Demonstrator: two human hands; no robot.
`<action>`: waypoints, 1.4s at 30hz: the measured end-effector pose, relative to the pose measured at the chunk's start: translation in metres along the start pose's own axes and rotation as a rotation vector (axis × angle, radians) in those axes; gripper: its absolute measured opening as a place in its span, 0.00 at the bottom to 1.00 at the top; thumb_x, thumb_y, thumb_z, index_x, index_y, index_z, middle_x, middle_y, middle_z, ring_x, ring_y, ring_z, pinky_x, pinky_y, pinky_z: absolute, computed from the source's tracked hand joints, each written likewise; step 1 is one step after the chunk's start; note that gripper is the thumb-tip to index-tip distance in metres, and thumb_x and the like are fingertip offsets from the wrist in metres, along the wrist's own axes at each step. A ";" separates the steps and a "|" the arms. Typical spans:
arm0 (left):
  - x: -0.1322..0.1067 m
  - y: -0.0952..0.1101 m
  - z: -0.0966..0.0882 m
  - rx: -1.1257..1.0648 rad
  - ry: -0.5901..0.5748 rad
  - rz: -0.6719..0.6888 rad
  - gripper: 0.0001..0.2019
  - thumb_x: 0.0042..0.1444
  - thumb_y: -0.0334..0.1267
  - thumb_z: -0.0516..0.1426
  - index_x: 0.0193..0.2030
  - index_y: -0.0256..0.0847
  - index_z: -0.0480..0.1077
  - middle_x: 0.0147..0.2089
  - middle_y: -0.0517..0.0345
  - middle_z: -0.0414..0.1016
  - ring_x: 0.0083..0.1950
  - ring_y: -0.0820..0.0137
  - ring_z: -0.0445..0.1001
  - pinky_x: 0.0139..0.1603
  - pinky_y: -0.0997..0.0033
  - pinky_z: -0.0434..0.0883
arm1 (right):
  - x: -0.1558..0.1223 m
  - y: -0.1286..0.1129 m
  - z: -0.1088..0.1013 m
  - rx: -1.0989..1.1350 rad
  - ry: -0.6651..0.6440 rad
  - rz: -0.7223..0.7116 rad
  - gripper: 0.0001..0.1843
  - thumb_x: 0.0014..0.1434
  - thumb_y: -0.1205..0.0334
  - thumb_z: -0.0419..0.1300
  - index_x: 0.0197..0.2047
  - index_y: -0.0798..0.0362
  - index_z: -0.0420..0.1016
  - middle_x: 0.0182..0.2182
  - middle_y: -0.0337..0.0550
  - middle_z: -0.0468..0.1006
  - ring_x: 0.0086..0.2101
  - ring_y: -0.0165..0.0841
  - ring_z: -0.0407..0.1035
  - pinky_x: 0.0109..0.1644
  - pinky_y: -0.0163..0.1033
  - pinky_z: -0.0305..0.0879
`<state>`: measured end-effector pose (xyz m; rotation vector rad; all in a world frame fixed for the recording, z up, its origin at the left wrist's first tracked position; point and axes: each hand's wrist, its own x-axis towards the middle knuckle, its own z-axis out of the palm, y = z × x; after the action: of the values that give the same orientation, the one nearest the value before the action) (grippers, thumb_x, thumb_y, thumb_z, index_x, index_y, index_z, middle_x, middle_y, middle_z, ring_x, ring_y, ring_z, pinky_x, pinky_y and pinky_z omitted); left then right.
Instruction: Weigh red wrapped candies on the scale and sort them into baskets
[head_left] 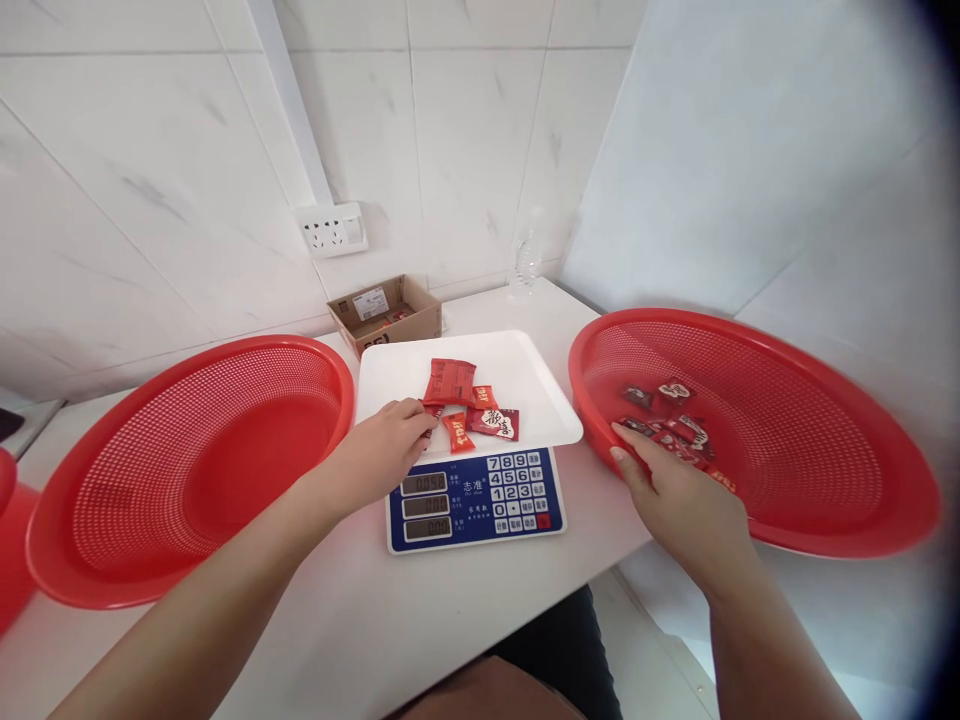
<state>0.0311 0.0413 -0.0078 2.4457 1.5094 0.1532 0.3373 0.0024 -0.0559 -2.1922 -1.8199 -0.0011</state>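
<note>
My left hand is over the left side of the white weighing tray, its fingers closed at the edge of a small red packet that they partly cover. Beside it on the tray lie a larger red packet, small orange-red packets and a dark red packet with a white label. Below the tray, the blue panel of the digital scale shows lit readings. My right hand grips the near left rim of the right red basket. Several wrapped packets lie inside that basket.
Another red mesh basket stands left of the scale. Behind the tray sits an open cardboard box with some packets inside. A clear plastic bottle stands by the wall, right of a wall socket. The white table's front edge is close to my body.
</note>
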 end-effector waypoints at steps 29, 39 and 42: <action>0.006 -0.001 0.005 -0.087 0.061 0.003 0.15 0.61 0.36 0.46 0.48 0.41 0.71 0.52 0.51 0.71 0.53 0.61 0.70 0.50 0.59 0.71 | 0.001 0.001 0.000 0.001 -0.060 0.055 0.27 0.63 0.48 0.42 0.56 0.47 0.72 0.48 0.47 0.78 0.41 0.48 0.75 0.31 0.46 0.71; -0.031 0.004 -0.011 -0.169 0.439 -0.068 0.11 0.61 0.33 0.47 0.42 0.43 0.70 0.42 0.59 0.76 0.39 0.71 0.73 0.35 0.74 0.69 | 0.002 0.002 0.002 0.002 -0.005 0.020 0.25 0.63 0.49 0.44 0.54 0.48 0.74 0.47 0.47 0.79 0.39 0.47 0.75 0.29 0.45 0.71; -0.043 0.003 -0.011 -0.188 0.503 -0.101 0.10 0.61 0.34 0.49 0.41 0.44 0.70 0.40 0.61 0.76 0.38 0.73 0.73 0.35 0.77 0.69 | 0.002 0.002 0.001 -0.012 -0.011 0.027 0.25 0.63 0.49 0.44 0.55 0.47 0.73 0.48 0.47 0.78 0.40 0.47 0.75 0.29 0.46 0.71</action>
<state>0.0114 0.0036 0.0058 2.2756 1.7076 0.9029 0.3391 0.0042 -0.0572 -2.2291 -1.8005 0.0050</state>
